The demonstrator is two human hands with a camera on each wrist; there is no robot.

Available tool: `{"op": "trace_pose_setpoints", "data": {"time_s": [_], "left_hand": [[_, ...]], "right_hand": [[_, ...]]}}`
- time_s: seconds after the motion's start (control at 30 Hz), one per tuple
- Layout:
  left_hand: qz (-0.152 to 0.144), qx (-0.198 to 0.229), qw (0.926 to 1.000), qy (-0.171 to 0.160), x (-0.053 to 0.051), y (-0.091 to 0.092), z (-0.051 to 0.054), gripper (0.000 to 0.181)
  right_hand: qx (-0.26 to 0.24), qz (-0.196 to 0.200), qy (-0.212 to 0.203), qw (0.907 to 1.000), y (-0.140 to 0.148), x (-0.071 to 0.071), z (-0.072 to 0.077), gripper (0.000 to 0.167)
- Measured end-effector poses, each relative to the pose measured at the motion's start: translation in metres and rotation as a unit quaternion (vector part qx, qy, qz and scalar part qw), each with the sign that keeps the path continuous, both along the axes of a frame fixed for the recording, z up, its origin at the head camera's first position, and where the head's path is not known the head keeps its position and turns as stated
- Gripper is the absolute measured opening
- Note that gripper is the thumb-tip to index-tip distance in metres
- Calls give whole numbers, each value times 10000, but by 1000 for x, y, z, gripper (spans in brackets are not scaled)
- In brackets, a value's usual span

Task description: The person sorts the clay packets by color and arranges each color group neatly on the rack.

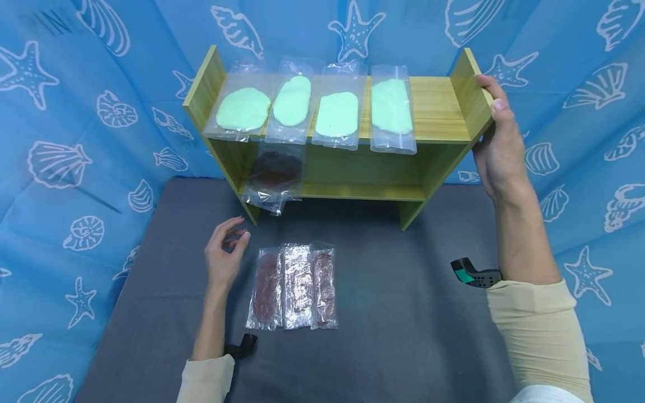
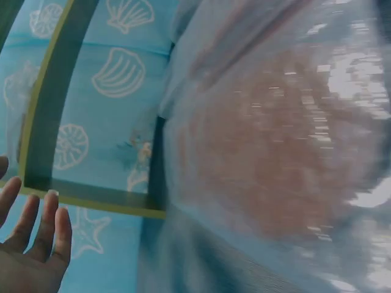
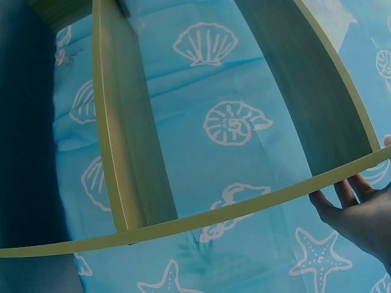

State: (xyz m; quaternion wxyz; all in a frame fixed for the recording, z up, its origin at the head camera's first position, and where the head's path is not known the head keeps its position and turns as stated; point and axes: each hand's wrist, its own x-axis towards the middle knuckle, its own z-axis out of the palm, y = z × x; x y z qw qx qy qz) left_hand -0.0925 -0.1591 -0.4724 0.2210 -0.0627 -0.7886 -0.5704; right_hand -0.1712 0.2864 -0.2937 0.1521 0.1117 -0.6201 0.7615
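My right hand (image 1: 504, 145) (image 3: 363, 217) grips the upper right side panel (image 1: 466, 95) of a two-tier wooden shelf, fingers around its edge. My left hand (image 1: 225, 257) (image 2: 36, 247) is empty, its fingers relaxed, below the shelf's left leg and beside flat clear bags. Three of these, with reddish-brown contents, lie side by side: left (image 1: 266, 288), middle (image 1: 298, 285) and right (image 1: 324, 288). A bag with dark contents (image 1: 276, 170) rests on the lower tier at the left. A reddish bag (image 2: 263, 146) looms large in the left wrist view.
Several clear bags with pale green pieces, one at the far left (image 1: 243, 109) and one at the right (image 1: 391, 106), lie along the upper tier (image 1: 438, 115). The shelf stands on a grey cloth-covered table (image 1: 393, 302) before a blue seashell-patterned curtain (image 1: 126, 67).
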Motion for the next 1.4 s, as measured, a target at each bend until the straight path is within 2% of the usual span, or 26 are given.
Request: {"op": "trace_pose_setpoints", "data": {"time_s": [0.2, 0.37, 0.43, 0.63, 0.73, 1.0, 1.27, 1.4], "left_hand": [[-42, -153, 9977, -659, 15, -4, -12, 35], [-268, -209, 9933, -1104, 26, -7, -20, 40], [-403, -176, 9912, -1245, 30, -10, -28, 44], [-717, -32, 9844, -1604, 36, -23, -63, 54], [-790, 25, 9814, -1748, 40, -27, -73, 56], [-806, -225, 9729, -2157, 55, -30, -82, 59], [-648, -409, 9556, -2845, 61, -30, -87, 63], [-567, -564, 9545, -2874, 62, -28, -89, 63]], "right_hand": [[40, -64, -77, 9999, 1, 1, 1, 43], [69, -78, -93, 9999, 1, 0, 0, 43], [73, -67, -83, 9999, 1, 0, 0, 44], [69, -33, -65, 9999, 0, -1, 0, 44], [90, -48, -90, 9999, 0, 0, 0, 44], [79, -45, -75, 9999, 1, 0, 0, 44], [65, -45, -29, 10000, 1, 0, -1, 44], [62, -45, -28, 10000, 0, 0, 0, 44]]}}
